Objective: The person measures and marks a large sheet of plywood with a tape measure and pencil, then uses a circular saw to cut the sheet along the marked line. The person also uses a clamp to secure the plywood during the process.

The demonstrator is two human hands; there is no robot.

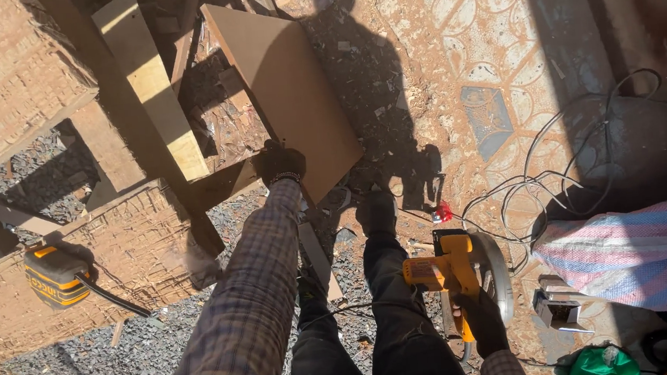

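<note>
My left hand (281, 163), in a dark glove, grips the near edge of a flat brown board (286, 88) that leans over a pile of timber. Hanging beside my right leg, my gloved right hand (480, 319) is closed around the handle of a yellow circular saw (459, 269) with its round blade guard to the right. My dark trousers and shoes stand on gravel and sawdust between the two hands.
A second yellow power tool (55, 277) with a black cord lies on a wooden panel at left. A pale plank (149, 83) leans by the board. White cables (562, 169) loop over the patterned tile floor. A striped woven sack (640, 254) sits at right, with a green object (601, 365) below it.
</note>
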